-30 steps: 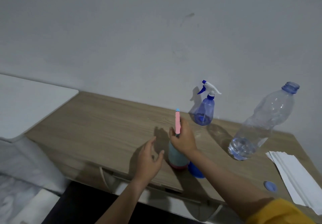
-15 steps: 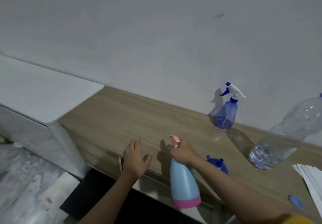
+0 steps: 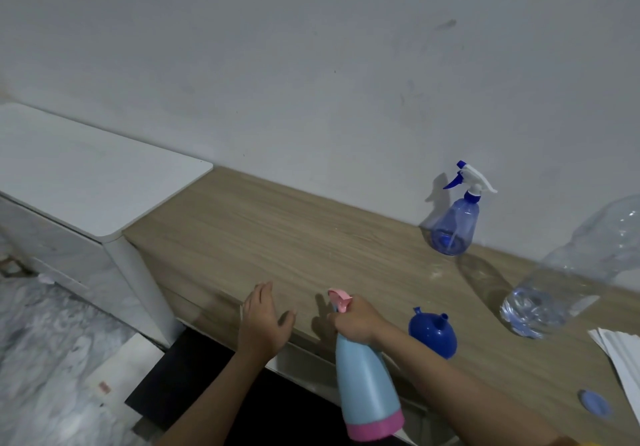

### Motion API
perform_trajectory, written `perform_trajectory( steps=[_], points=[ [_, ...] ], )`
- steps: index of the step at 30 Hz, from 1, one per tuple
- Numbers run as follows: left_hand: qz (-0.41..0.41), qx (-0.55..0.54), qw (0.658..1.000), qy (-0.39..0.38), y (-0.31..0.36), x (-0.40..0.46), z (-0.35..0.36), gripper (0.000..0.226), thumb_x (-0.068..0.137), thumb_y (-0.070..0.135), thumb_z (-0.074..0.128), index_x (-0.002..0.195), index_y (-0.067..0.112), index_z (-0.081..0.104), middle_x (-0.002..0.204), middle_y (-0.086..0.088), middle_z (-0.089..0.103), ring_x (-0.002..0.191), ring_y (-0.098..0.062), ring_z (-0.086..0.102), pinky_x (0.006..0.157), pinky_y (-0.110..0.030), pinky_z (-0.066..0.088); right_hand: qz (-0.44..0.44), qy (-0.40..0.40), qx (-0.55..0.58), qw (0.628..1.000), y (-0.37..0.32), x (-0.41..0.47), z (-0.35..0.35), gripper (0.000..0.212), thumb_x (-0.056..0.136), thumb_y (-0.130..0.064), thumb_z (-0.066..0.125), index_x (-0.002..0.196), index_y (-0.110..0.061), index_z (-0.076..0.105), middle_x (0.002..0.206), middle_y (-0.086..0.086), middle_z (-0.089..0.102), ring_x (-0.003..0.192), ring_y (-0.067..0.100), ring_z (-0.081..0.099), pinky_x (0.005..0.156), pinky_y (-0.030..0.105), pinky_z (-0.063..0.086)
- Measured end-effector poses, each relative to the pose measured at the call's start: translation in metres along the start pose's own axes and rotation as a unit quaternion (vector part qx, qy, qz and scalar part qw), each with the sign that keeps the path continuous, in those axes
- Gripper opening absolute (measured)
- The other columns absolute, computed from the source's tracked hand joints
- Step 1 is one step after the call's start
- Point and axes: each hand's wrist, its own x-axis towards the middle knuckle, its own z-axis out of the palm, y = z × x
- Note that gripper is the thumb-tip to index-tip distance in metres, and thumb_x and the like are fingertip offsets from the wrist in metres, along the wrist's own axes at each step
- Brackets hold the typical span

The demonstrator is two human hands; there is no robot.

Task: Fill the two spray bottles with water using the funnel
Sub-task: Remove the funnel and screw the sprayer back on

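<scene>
— Spray bottle [image 3: 367,386], light blue with a pink base — where is it?
— In the right hand [image 3: 356,321], fingers curled round its neck below the pink trigger, held over the wooden desk's [image 3: 277,234] front edge.
— And the left hand [image 3: 263,321]?
— Fingers spread, holding nothing. Blue funnel [image 3: 434,336] lies beside the right wrist; second spray bottle [image 3: 453,223] stands by the wall, near the water bottle [image 3: 561,286].

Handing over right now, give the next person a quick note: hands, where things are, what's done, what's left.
Right hand grips the neck of the light blue spray bottle, held off the desk edge. Left hand open, empty.
Dark blue spray bottle stands by the wall, head on.
Funnel lies upside down on the desk. Water bottle uncapped, its cap nearby.
How full either spray bottle is: cannot tell.
</scene>
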Motion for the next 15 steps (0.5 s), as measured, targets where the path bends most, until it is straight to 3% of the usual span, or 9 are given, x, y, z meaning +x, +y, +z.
perform_trajectory(
  steps=[7,12,15],
  points=[
    [0.009,-0.006,1.0,0.021,0.019,-0.002,0.001,0.096,0.069,0.062,0.032,0.139,-0.004,0.035,0.142,-0.022,0.041,0.135,-0.035,0.034,0.112,-0.044,0.027,0.048,0.082,0.038,0.995,0.019,-0.007,-0.032,0.006,0.085,-0.017,0.053,0.087,-0.011,0.055,0.074,0.005,0.057,0.067,0.017,0.056,0.057,0.026,0.042],
    [0.023,-0.012,1.0,0.011,0.039,0.002,0.01,0.097,0.068,0.065,0.031,0.14,0.0,0.034,0.142,-0.017,0.043,0.135,-0.031,0.035,0.112,-0.042,0.03,0.05,0.104,0.054,0.992,0.017,-0.013,-0.047,0.009,0.086,-0.015,0.052,0.081,-0.009,0.055,0.072,0.006,0.055,0.063,0.017,0.053,0.055,0.026,0.04],
    [0.023,-0.068,0.997,0.019,0.061,0.0,0.009,0.094,0.068,0.066,0.042,0.138,0.004,0.039,0.138,-0.014,0.048,0.129,-0.028,0.042,0.108,-0.037,0.035,0.012,0.162,0.065,0.985,0.009,-0.014,-0.06,0.008,0.083,-0.015,0.056,0.08,-0.008,0.059,0.073,0.008,0.057,0.06,0.016,0.05,0.053,0.027,0.037]
  ],
)
